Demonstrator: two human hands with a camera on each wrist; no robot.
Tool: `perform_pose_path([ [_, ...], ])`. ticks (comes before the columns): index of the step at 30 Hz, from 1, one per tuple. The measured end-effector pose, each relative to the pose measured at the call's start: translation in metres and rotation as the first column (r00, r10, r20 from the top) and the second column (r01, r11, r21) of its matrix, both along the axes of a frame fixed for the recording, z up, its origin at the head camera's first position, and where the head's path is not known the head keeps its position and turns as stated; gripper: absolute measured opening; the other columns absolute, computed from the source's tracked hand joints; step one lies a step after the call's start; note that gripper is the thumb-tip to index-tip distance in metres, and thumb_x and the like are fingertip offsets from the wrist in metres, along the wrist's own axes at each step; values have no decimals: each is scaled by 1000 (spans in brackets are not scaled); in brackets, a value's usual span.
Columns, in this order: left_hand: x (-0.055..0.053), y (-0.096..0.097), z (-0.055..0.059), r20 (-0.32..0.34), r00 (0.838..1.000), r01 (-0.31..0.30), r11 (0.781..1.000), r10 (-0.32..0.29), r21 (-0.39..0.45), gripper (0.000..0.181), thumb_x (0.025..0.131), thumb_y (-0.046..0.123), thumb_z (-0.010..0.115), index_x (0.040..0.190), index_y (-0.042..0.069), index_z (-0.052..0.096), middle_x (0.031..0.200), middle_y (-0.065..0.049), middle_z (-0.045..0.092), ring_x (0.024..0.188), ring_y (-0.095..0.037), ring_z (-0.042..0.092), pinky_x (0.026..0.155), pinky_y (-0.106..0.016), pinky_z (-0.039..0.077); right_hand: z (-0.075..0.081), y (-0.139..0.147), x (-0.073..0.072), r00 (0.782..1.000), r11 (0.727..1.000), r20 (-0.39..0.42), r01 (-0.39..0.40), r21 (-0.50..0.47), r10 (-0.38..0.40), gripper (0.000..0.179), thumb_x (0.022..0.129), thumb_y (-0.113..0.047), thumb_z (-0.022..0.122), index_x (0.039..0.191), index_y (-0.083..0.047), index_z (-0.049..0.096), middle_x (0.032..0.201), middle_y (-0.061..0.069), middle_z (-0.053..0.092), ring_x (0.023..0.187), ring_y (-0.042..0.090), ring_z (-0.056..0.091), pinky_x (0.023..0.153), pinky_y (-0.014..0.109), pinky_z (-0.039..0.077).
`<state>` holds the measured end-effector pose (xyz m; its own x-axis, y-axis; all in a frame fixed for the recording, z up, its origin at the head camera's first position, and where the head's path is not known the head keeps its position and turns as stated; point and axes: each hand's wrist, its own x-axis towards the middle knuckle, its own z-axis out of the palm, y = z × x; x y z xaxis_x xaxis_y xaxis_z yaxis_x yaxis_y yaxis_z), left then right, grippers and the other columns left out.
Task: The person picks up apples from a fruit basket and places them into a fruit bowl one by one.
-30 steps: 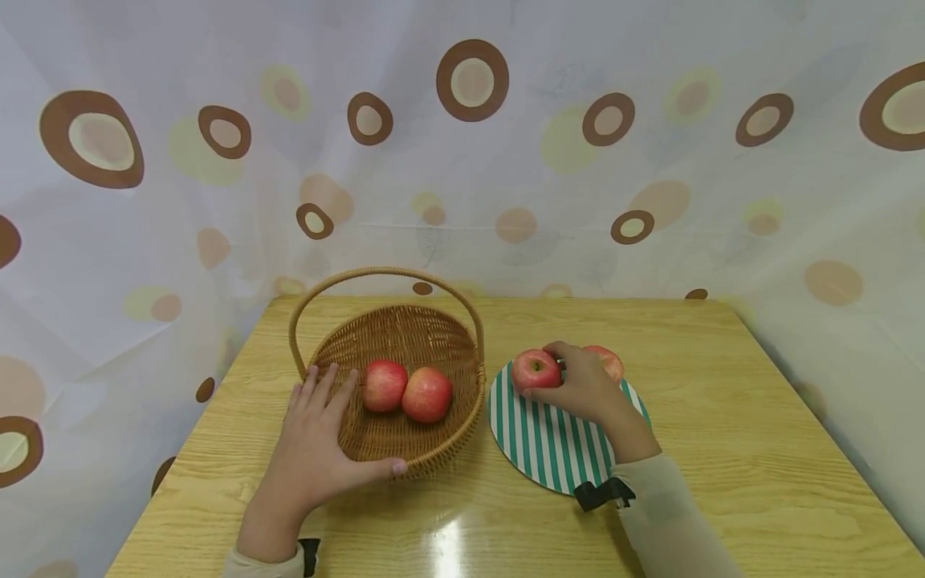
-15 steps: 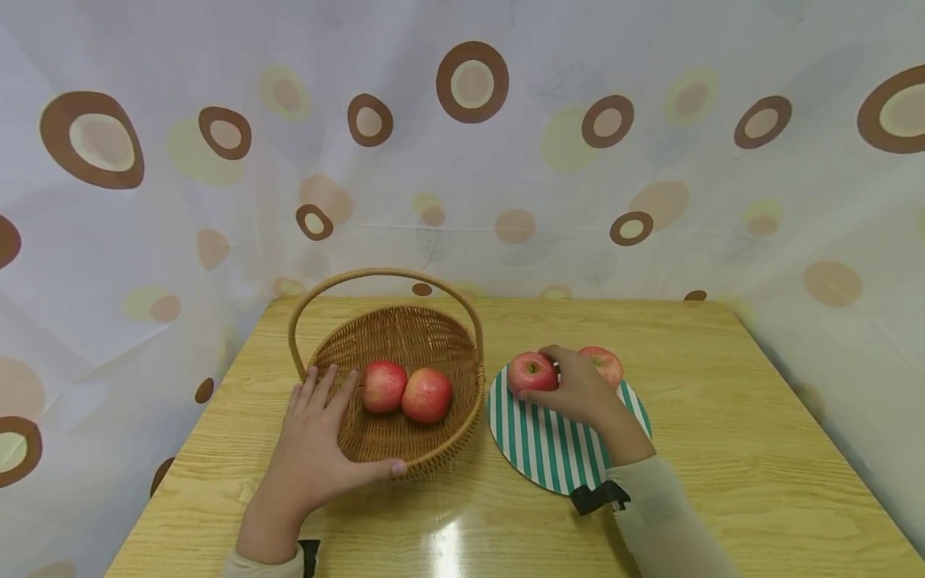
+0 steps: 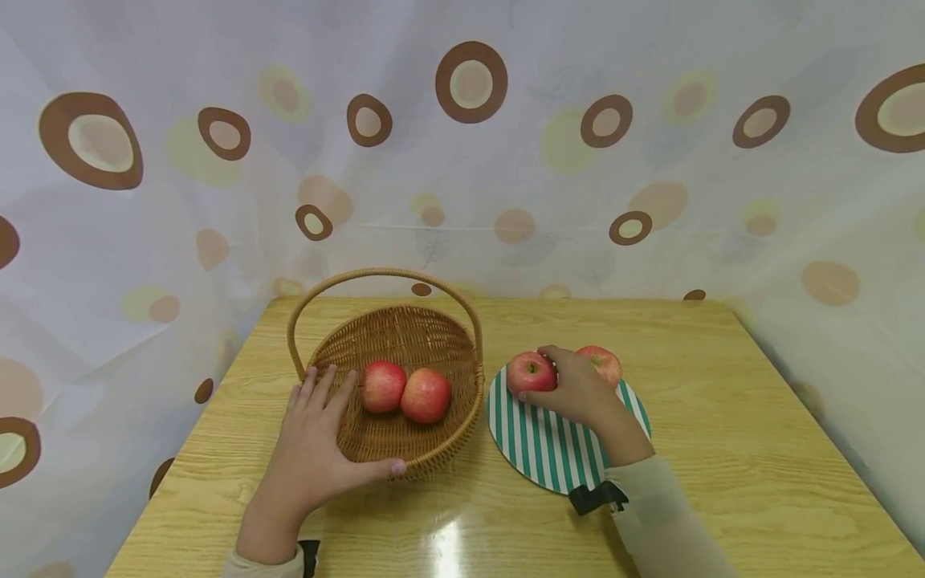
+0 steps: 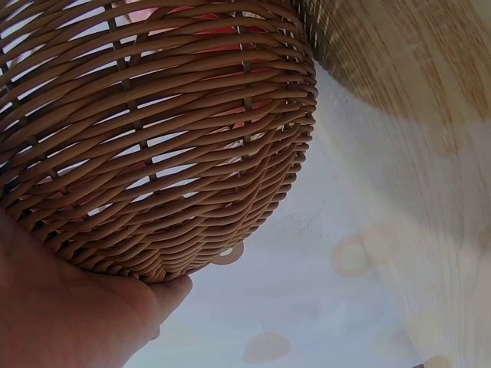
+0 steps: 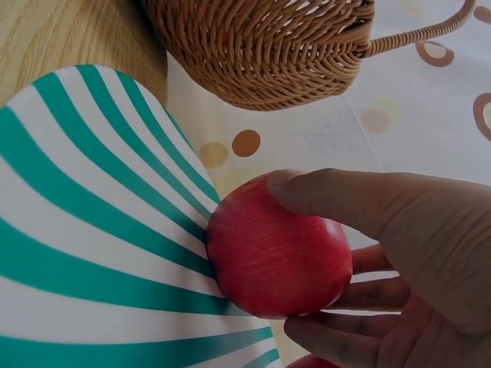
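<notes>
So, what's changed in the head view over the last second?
The right hand and the apple it holds shifted slightly left and down in the image. No grip was taken or released. The left hand, basket, two apples inside and striped disc stayed put.

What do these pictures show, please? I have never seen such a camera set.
There is no machine, only a person's bare left hand and right hand. The wide view comes from a camera on the head; the close views, from one on each wrist. On the table are a wicker basket holding two apples and a round striped board. The right hand grips a third apple over the board; a fourth apple shows behind that hand. The left hand touches the basket, fingers spread.
</notes>
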<state>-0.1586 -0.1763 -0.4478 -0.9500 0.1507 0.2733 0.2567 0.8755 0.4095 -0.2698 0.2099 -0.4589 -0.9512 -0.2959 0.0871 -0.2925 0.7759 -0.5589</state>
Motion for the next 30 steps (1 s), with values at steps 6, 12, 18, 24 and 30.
perform_pose_path([
  [6,0,0,0,-2,1000,0,1000,0,-8,136,64,89,79,166,10,36,173,-26,27,163,-50,12,130,-70,14,2,0,3,1000,1000,-12,-9,-28,8,82,90,-34,86,150,7,50,138,28,65,119,41,68,96,55,61],
  [12,-1,0,-1,-2,1000,0,1000,0,-7,136,64,89,79,166,10,36,172,-26,28,163,-50,12,130,-71,14,8,1,6,1000,1000,-29,0,-24,-1,84,90,-35,86,152,6,48,147,29,59,129,47,62,103,60,57],
  [18,-1,-1,-2,-5,1000,-4,1000,4,-1,136,63,89,79,166,10,37,172,-26,28,163,-50,13,130,-70,14,13,1,8,998,1000,-62,-6,-27,4,79,91,-31,84,152,5,50,151,29,56,138,49,56,111,63,51],
  [24,0,-1,-1,0,1000,-4,1000,4,-1,136,63,89,79,166,10,36,173,-26,27,163,-50,12,130,-71,14,18,0,11,998,1000,-57,-9,-26,7,77,93,-31,82,153,3,50,154,28,54,142,49,52,114,64,48],
  [30,0,0,0,7,1000,-5,1000,5,2,136,64,88,79,166,9,37,173,-26,27,163,-51,12,129,-72,14,26,5,13,999,999,-46,18,-36,-19,75,94,-31,81,154,0,50,156,25,52,146,48,48,115,66,45],
])
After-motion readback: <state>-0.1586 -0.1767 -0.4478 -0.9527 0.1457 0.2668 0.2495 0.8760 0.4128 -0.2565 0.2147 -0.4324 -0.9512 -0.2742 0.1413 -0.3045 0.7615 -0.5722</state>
